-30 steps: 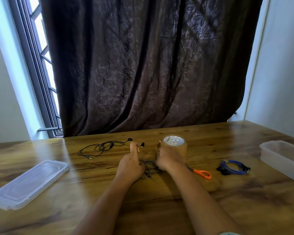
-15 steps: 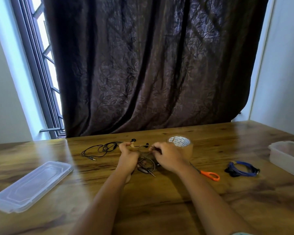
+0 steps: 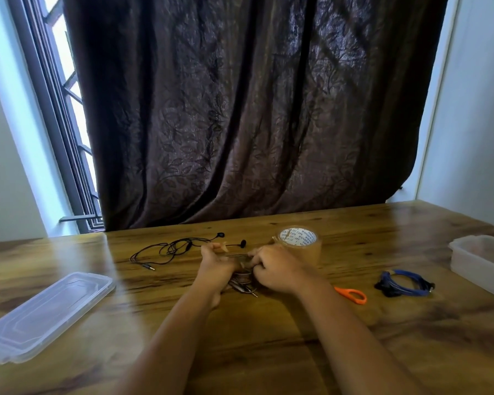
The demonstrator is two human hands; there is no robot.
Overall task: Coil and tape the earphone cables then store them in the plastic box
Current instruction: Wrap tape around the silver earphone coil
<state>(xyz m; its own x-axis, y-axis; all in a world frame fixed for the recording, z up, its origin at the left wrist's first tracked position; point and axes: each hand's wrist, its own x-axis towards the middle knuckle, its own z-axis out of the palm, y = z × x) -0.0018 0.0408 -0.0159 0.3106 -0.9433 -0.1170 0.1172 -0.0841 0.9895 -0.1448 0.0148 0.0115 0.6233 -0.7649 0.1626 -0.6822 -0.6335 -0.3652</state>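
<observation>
Wooden tabletop fills the lower half of the frame. At its centre the left hand and right hand sit close together, both with fingers curled on a dark coiled earphone cable held between them; its plug ends poke out below the hands. Just behind the right hand stands a brown tape roll. Loose black earphones lie left of centre. Orange scissors lie right of the right wrist, a blue coiled cable further right, and the plastic box at the right edge. A clear plastic lid rests at lower left.
</observation>
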